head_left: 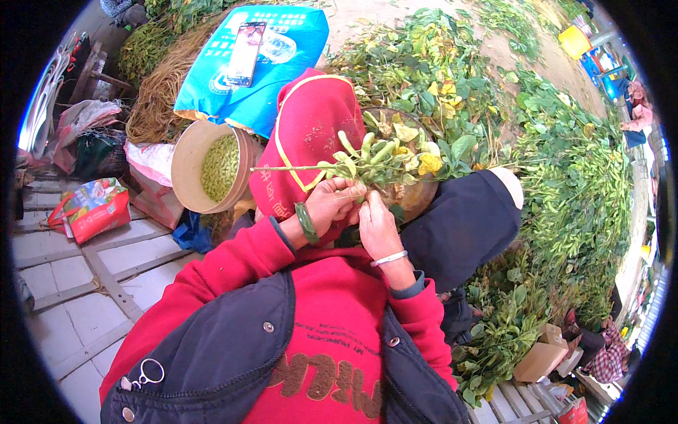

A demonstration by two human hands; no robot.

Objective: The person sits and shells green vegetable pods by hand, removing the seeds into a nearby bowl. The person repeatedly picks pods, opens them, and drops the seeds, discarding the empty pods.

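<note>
A farm work yard, or something close to it, thick with bean plants.
On my feed, heaps of leafy bean plants [568, 166] with pods on their stems spread over pale bare ground [406, 8], and a tub [189, 166] of green beans [220, 169] stands nearby. I also make out a full blue sack [291, 67], a mass of dry, straw-like stalks [161, 79] and flooring of pale slabs [53, 275] crossed by grey strips. Toward the right rim I see a yellow container [574, 42], a cardboard box [538, 362] and another person [606, 364] in checked clothing. Whether there's a roof, I can't tell.
</note>
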